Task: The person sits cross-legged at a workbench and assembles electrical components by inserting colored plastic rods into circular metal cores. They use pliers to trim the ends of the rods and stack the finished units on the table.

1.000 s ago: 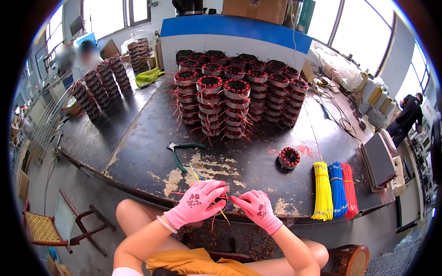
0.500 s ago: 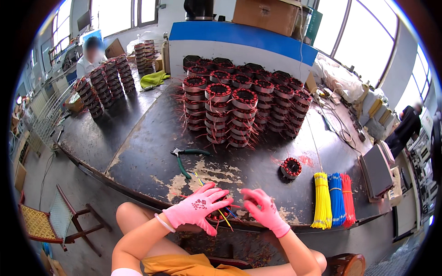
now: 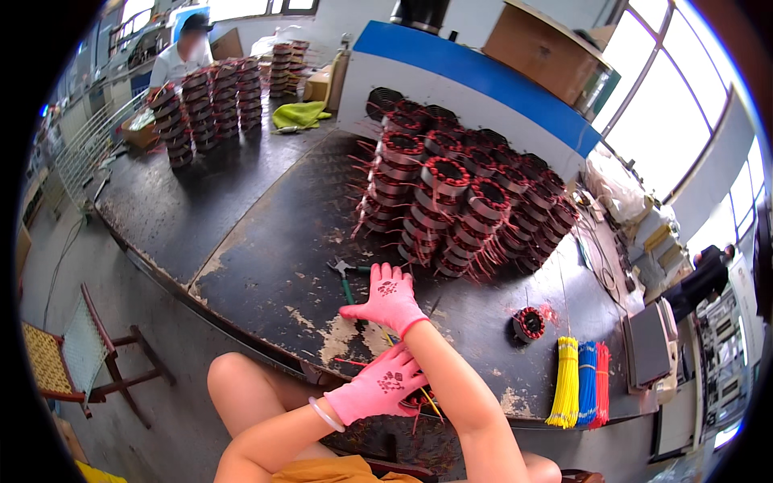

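Observation:
My left hand (image 3: 377, 388), in a pink glove, lies over a wound motor stator (image 3: 416, 401) at the table's front edge and grips it. Most of this stator is hidden by the hand; red and yellow wire ends stick out around it. My right hand (image 3: 390, 299), gloved alike, reaches across above the left one. Its fingers are stretched forward, with the thumb out to the left, over the handles of green-handled cutting pliers (image 3: 345, 270). The pliers lie spread on the table, jaws pointing left, their handle ends partly under the hand.
Stacked stators (image 3: 447, 173) fill the table's back middle; more stacks (image 3: 196, 113) stand far left near a person. One stator (image 3: 529, 324) sits at right, by yellow (image 3: 565, 382), blue (image 3: 586, 385) and red (image 3: 601, 385) wire bundles. A green cloth (image 3: 300, 115) lies behind.
My right hand has moved from beside the stator forward and left to the pliers, its forearm now crossing over the left hand. The left hand stays at the stator. The view has shifted and tilted.

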`<state>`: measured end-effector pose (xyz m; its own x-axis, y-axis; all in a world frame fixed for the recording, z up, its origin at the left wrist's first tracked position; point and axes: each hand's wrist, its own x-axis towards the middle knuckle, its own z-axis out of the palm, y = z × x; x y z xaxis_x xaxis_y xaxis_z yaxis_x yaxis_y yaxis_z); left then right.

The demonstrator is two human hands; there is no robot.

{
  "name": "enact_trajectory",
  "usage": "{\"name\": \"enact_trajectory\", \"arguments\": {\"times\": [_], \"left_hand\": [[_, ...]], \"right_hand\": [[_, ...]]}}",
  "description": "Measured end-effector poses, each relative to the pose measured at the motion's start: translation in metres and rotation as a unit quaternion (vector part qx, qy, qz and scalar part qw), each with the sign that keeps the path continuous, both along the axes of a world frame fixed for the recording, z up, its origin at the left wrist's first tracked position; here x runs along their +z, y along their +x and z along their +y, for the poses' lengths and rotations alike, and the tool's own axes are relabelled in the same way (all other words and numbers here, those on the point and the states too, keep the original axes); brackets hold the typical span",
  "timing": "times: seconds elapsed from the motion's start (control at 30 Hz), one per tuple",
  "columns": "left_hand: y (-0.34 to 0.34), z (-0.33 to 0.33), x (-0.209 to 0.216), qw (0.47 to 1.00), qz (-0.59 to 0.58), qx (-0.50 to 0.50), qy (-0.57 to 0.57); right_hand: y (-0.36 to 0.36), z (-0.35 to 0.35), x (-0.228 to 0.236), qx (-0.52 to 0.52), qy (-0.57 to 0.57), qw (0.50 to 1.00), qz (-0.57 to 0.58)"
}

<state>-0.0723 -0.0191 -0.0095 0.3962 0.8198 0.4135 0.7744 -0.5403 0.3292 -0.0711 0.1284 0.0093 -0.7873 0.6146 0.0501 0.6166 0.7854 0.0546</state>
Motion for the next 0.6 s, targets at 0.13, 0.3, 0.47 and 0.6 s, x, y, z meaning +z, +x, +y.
{"name": "enact_trajectory", "arguments": {"times": [0.13,0.3,0.47,0.6], "left_hand": [[-0.002,-0.002,-0.006,1.000,-0.014,0.003,-0.004],[0.002,-0.003,-0.002,1.000,-0.001,0.023,0.000],[0.006,-0.003,-0.003,0.997,-0.011,0.074,-0.007],[0.008,0.000,0.002,0.997,-0.004,0.074,-0.008]], "right_hand": [[-0.017,0.006,0.011,0.001,-0.082,0.992,-0.095],[0.001,0.016,0.030,0.004,-0.071,0.997,0.004],[0.112,0.027,0.047,-0.036,-0.645,0.657,0.388],[0.224,-0.011,0.047,-0.043,-0.748,0.470,0.466]]}}
